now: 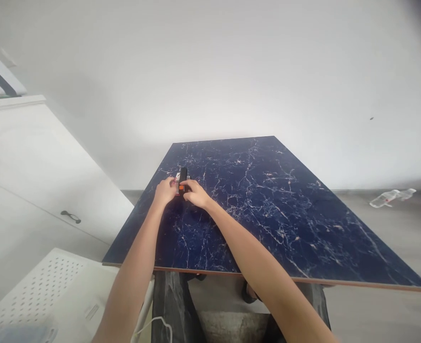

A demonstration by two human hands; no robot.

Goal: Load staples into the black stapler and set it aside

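Note:
A small black object with an orange patch (183, 175) stands on the dark blue marble-patterned tabletop (253, 205), left of its middle. It is too small in view to name its kind. My left hand (165, 191) grips its left side with bent fingers, next to a small white and red part. From the right, my right hand (196, 194) closes thumb and fingers on the same object, close to the orange patch. My palms partly hide the object's lower end.
A white cabinet (42, 176) with a dark handle stands at the left. Below it is a white perforated surface (49, 286). Clear plastic bottles (391, 197) lie on the floor at the right. A pale wall (225, 71) rises behind the table.

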